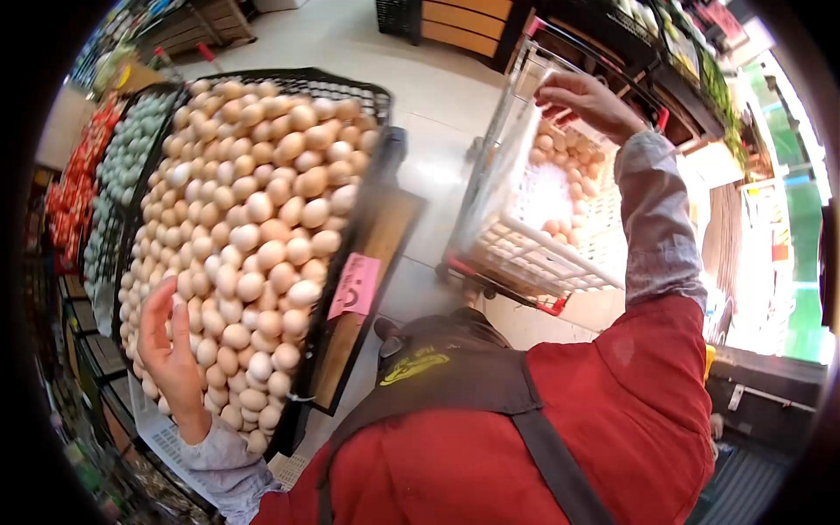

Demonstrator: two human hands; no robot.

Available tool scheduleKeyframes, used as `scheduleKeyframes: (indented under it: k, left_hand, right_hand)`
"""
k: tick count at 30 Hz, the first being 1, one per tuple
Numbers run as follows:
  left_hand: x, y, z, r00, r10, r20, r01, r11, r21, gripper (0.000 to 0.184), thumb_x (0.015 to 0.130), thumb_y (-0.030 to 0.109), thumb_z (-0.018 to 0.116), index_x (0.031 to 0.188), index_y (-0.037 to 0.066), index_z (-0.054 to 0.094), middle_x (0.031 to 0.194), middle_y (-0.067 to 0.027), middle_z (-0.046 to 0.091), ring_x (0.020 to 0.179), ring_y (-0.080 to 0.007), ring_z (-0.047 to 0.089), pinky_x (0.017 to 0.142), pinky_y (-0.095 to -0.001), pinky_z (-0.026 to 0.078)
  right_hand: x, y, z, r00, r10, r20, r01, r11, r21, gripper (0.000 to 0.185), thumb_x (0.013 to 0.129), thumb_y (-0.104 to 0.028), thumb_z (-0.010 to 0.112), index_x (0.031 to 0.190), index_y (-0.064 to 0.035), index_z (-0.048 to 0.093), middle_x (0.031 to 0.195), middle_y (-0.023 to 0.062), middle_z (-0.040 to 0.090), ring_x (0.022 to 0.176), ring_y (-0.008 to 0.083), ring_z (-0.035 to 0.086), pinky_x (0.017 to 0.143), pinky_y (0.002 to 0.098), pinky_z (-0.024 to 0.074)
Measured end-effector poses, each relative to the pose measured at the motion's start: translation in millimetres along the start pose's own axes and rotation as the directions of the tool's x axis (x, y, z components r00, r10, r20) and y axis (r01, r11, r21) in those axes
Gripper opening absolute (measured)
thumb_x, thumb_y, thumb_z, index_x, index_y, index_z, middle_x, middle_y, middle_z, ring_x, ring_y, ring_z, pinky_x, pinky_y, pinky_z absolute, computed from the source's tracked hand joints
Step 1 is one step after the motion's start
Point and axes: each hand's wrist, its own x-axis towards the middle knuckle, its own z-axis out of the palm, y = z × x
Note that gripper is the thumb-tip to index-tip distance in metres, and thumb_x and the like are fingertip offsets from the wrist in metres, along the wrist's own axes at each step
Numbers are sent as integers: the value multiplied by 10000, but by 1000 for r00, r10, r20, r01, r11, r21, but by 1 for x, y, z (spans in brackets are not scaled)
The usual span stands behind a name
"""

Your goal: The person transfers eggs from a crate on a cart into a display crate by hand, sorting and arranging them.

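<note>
A large black crate (385,103) is heaped with brown and cream eggs (254,210). My left hand (168,346) is over the near left side of the heap, thumb and fingers apart, with no egg visible in it. A white basket (534,255) stands on a metal cart to the right, partly filled with brown eggs (569,166). Above the far end of that basket is my right hand (591,103). Its fingers are loosely bent and apart, and no egg shows in them.
A pink price card (354,284) hangs on the crate's wooden edge. Pale green eggs (136,144) and red packets (74,188) lie farther left. The cart (477,188) stands on the tiled floor, with produce shelves (691,61) behind it.
</note>
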Motion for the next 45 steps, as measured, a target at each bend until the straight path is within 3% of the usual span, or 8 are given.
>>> scheduleKeyframes:
  k: [4,15,20,24,26,33,36,45]
  left_hand:
    - [33,77,129,952,29,305,17,989,-148,258,900,-5,551,1155,-37,573,1143,-112,616,1071,-179,583,962,-309,435]
    - [56,162,493,259,389,884,-429,866,-255,256,792,168,673,995,16,645,944,-162,641,890,-295,611,757,-368,488]
    - [28,129,587,55,-4,998,-578,815,36,328,721,140,722,1032,59,661,1022,-197,619,980,-341,593,888,-393,471]
    - [8,101,609,60,-159,985,-640,751,160,378,693,91,741,1063,101,669,1139,-178,556,1048,-354,558,935,-394,461]
    - [-1,96,607,133,-216,967,-725,645,244,429,665,70,766,1078,146,674,1216,-149,482,1126,-359,505,960,-414,456]
    - [-9,79,609,40,-120,992,-834,543,99,339,760,297,655,1071,171,707,1260,-116,446,1199,-504,379,925,-466,474]
    - [-7,86,617,-52,-187,981,-890,454,39,460,710,379,686,1112,155,691,1285,-99,441,1247,-496,330,916,-491,460]
    - [-13,109,617,-48,-224,973,-955,297,21,471,699,391,696,1099,143,676,1196,-62,514,1260,-324,371,914,-442,432]
  right_hand:
    - [-15,176,5,896,405,182,-304,859,-412,353,867,-355,636,1113,-102,629,967,69,667,836,158,642,703,301,525]
    - [-65,267,93,739,258,622,184,811,-556,652,665,-306,790,1250,-242,509,1212,126,500,1106,370,526,889,451,470]
    - [-74,292,125,775,120,621,397,672,-625,682,655,-388,793,1239,-206,491,1157,83,482,1085,305,501,790,413,496]
    - [-81,289,133,818,105,566,393,616,-683,656,668,-412,780,1214,-182,498,1133,87,483,1057,293,505,721,375,503]
    - [-81,266,120,797,193,573,309,684,-660,316,842,-299,596,1138,-202,647,1290,60,494,1181,270,490,933,416,465]
    - [-56,304,121,738,60,672,503,615,-607,452,681,-250,742,1109,-152,635,1159,90,504,1060,286,523,796,366,536]
    - [-47,332,143,827,328,457,81,734,-674,422,689,-214,743,1100,-152,670,1192,90,512,1073,301,540,824,386,531]
    - [-41,307,125,728,544,417,-64,660,-749,347,750,-125,682,1096,-139,696,1242,113,490,1115,343,532,889,402,509]
